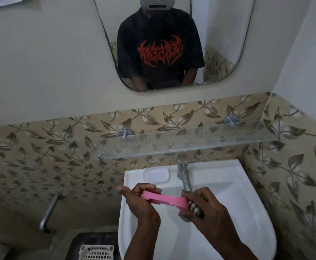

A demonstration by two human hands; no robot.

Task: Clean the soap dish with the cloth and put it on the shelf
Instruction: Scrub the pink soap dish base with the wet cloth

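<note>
Above the white sink [247, 212] I hold a pink soap dish [162, 200], tilted on its edge. My left hand [142, 199] grips its left end. At the dish's right end, my right hand [204, 205] presses a bunched checked cloth [195, 209] against it. The cloth is mostly hidden inside my fingers. A glass shelf [191, 141] is fixed to the tiled wall above the sink, with nothing standing on it.
A chrome tap [183, 171] rises at the sink's back, just behind my right hand. A moulded soap recess [156, 175] lies left of the tap. A mirror [219, 53] hangs above the shelf. A white plastic basket [97, 252] sits low on the left, near a wall pipe [48, 212].
</note>
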